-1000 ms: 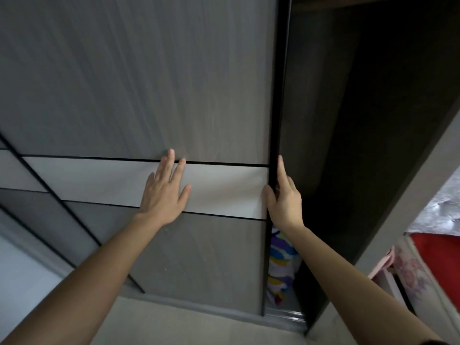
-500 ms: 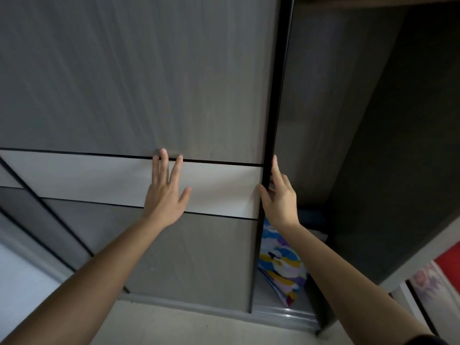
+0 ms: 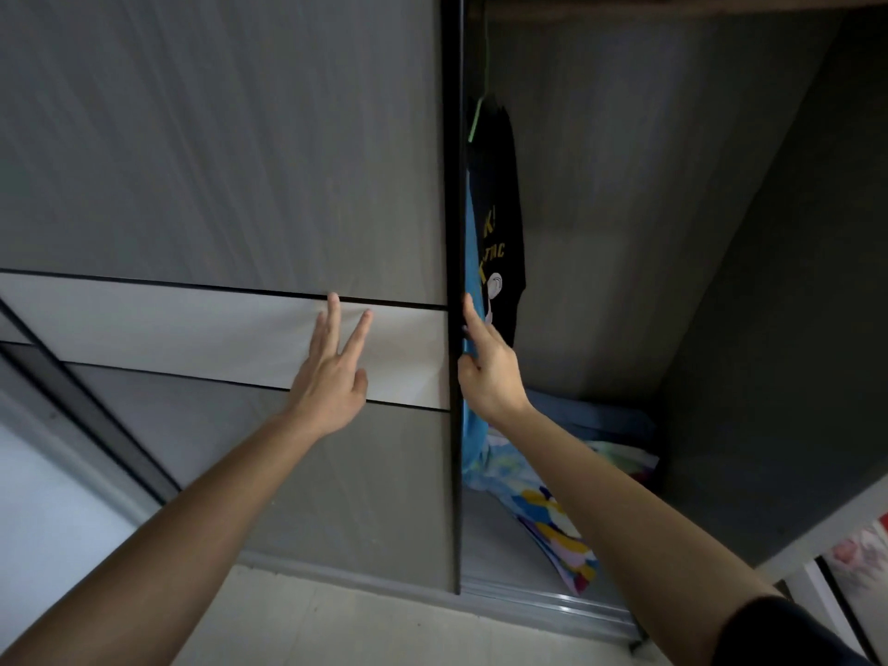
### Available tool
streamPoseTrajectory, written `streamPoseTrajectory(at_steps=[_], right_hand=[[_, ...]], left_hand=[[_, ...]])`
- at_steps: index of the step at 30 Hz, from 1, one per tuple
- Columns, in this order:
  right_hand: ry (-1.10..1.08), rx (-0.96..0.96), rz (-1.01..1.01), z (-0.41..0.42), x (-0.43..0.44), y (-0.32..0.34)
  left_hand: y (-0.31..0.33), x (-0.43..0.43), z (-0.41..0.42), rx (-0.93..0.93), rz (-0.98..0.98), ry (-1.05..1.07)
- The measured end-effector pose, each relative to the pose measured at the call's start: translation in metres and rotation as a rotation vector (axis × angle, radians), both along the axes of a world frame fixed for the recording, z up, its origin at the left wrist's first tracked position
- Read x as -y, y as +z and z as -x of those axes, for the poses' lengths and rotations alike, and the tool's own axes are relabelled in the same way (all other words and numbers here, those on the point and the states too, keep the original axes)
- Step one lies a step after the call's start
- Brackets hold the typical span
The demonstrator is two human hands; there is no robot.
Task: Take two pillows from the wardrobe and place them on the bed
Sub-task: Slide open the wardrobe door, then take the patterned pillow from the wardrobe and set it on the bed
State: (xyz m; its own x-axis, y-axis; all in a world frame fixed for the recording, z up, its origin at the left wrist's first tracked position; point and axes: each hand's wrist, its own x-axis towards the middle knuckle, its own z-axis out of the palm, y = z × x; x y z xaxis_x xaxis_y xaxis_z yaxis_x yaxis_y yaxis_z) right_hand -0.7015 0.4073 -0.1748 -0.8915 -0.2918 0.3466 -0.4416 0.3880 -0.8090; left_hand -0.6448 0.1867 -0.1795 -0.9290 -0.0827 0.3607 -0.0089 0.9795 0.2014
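Note:
The grey sliding wardrobe door stands partly open. My left hand lies flat on its pale band, fingers spread. My right hand grips the door's black right edge, index finger pointing up along it. Inside the wardrobe, low down, a soft item with a bright blue, yellow and pink print leans against the floor of the compartment; it looks like a pillow. My right forearm hides part of it. A second pillow cannot be made out.
A black T-shirt and a blue garment hang just inside the door edge. Folded blue fabric is stacked at the back. The metal floor track runs below. A floral and red bed cover shows at the lower right.
The door has slid to the left under both hands and the gap is wider. The hanging clothes and more of the printed item have come into view.

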Motion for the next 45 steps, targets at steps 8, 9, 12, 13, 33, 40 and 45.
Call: streamPoseTrajectory(at_steps=[8, 9, 12, 13, 33, 40, 45], right_hand=[[0.251, 0.260, -0.146, 0.003, 0.021, -0.009], [0.267, 0.277, -0.147, 0.003, 0.022, -0.010], [0.282, 0.288, -0.173, 0.003, 0.024, -0.013], [0.270, 0.281, -0.186, 0.004, 0.024, -0.013], [-0.379, 0.292, -0.565, 0.024, -0.210, -0.064], [-0.444, 0.356, -0.550, 0.070, -0.282, -0.120], [-0.369, 0.460, -0.492, 0.132, -0.296, -0.189]], left_hand=[[0.009, 0.025, -0.002, 0.143, -0.091, 0.058], [0.011, 0.030, -0.003, 0.157, -0.095, 0.067], [0.017, 0.043, -0.007, 0.194, -0.123, 0.078], [0.018, 0.045, -0.008, 0.192, -0.136, 0.091], [-0.029, -0.137, 0.088, -0.217, 0.249, -0.305], [-0.116, -0.214, 0.160, 0.137, 0.213, -0.436], [-0.173, -0.233, 0.203, 0.254, 0.260, -0.411]])
